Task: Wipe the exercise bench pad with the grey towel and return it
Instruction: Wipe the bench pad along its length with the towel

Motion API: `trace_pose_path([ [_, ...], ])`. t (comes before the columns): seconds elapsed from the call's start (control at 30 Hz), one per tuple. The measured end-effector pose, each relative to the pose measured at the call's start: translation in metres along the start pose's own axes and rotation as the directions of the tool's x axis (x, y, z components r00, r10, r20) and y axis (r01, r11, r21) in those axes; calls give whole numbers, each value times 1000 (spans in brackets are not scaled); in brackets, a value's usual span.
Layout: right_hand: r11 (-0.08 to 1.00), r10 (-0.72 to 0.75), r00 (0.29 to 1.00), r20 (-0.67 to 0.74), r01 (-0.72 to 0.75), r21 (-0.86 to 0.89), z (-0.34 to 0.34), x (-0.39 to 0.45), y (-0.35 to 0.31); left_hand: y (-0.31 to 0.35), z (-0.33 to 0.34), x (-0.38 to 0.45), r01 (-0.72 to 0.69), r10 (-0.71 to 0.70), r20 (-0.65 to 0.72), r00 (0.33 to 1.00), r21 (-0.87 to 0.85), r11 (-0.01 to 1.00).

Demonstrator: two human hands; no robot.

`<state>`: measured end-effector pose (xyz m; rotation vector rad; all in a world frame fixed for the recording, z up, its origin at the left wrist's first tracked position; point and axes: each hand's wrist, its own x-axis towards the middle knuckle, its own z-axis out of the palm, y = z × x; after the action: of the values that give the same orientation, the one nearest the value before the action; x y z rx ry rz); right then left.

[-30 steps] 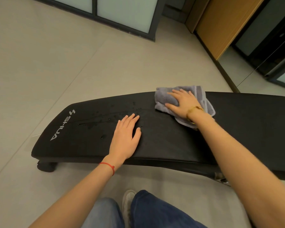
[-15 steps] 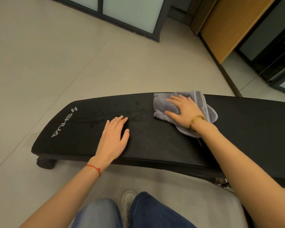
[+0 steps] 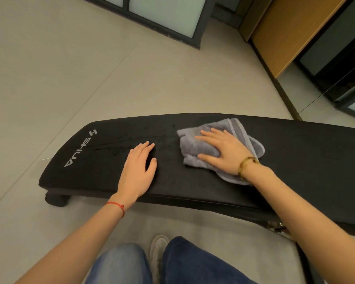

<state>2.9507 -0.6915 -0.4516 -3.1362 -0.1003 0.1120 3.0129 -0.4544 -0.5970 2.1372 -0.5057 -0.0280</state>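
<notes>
Step in hand: we are wiping the exercise bench pad [image 3: 193, 181]; we judge the wiping to be midway, since wet droplets [image 3: 131, 144] are showing on the pad left of the towel.
Grey towel: the grey towel [image 3: 195, 146] is lying bunched on the pad's far middle, under our right hand [image 3: 221, 152].
Right fingers: we are pressing them flat and slightly apart on the towel, not curling round it.
Left hand: our left hand [image 3: 138, 171] is resting flat on the pad near the wet patch, fingers [image 3: 143, 148] straight and close together, holding nothing.
Next move: we judge it calls for sliding the towel left over the droplets toward the SHUA logo [image 3: 80, 149].
Containers: we are seeing none here.
</notes>
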Motion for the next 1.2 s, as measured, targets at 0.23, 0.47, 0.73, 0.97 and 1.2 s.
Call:
trace_pose_path([
  [0.23, 989, 114, 993, 24, -111, -97, 20, 58, -15, -1, -1, 1, -15, 15, 2, 1000, -3, 1000],
  [0.47, 997, -75, 997, 4, 75, 8, 6, -34, -23, -4, 1, 2, -23, 24, -12, 1000, 3, 1000],
  [0.73, 955, 268, 963, -33, -271, -125, 15, 71, 4, -4, 2, 2, -22, 22, -13, 1000, 1, 1000],
  [0.97, 995, -100, 995, 31, 100, -9, 5, -43, -37, -6, 2, 2, -36, 36, -19, 999, 6, 999],
  [1.2, 951, 295, 955, -32, -297, -81, -7, 41, 30, -2, 0, 2, -11, 12, -5, 1000, 13, 1000],
])
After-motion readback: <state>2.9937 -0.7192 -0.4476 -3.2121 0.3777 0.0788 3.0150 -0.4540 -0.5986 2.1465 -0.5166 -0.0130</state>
